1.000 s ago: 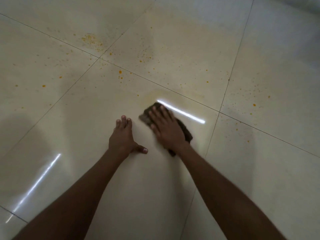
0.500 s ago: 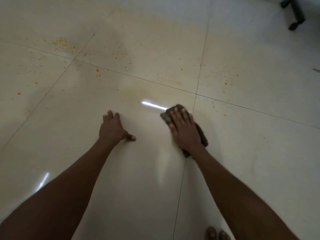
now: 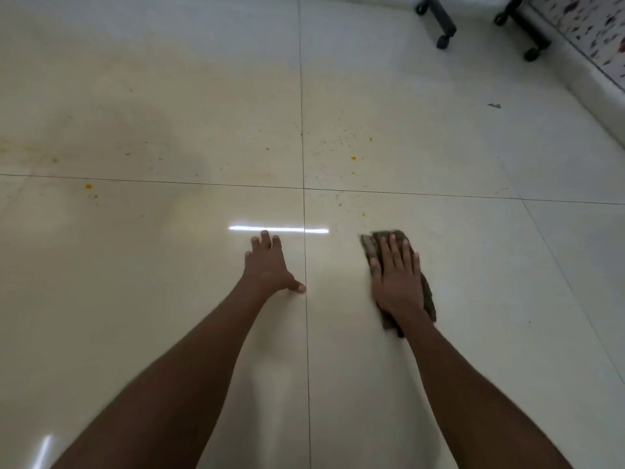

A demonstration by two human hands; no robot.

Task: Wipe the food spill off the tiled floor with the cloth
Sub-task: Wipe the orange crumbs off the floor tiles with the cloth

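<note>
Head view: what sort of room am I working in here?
Probably an indoor room in a home or office: glossy cream floor tiles with thin grout lines, black wheeled chair legs at the far right, and a speckled wall base beside them.

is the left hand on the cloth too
No, the left hand rests flat on the bare floor tile, apart from the cloth under the right hand.

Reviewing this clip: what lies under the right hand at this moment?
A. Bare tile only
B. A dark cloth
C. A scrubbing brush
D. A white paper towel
B: the right hand presses flat, fingers straight, on a dark cloth whose edges show beyond the fingertips and beside the wrist, while the left hand rests on bare floor.
</note>
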